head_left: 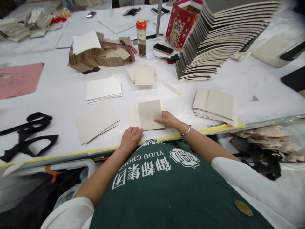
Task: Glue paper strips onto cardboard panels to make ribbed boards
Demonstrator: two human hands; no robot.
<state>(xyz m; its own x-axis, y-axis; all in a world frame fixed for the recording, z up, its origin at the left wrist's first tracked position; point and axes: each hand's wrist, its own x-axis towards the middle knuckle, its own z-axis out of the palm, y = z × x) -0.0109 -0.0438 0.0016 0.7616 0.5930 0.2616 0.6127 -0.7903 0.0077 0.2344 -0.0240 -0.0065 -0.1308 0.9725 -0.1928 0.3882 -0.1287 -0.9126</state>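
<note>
A square of grey cardboard (150, 113) lies over a paler sheet (134, 117) near the table's front edge. On the cardboard's right edge my right hand (168, 119) is closed, thumb on top and fingers behind. My left hand (131, 140) is at the near left corner, its fingers curled together against the board and the pale sheet's front edge; part of its grip is hidden. To the left lie a few loose grey boards (96, 122). Behind them is a stack of white cards (103, 89), and straight ahead a small pile of beige squares (144, 75).
On the right sits a stack of folded boards (219, 103), with a tall leaning stack (209, 44) behind it. Farther back are a bottle with a red lid (141, 38), a phone (163, 49), a red box (179, 28) and tied cardboard bundles (83, 58). Black strips (26, 133) lie left.
</note>
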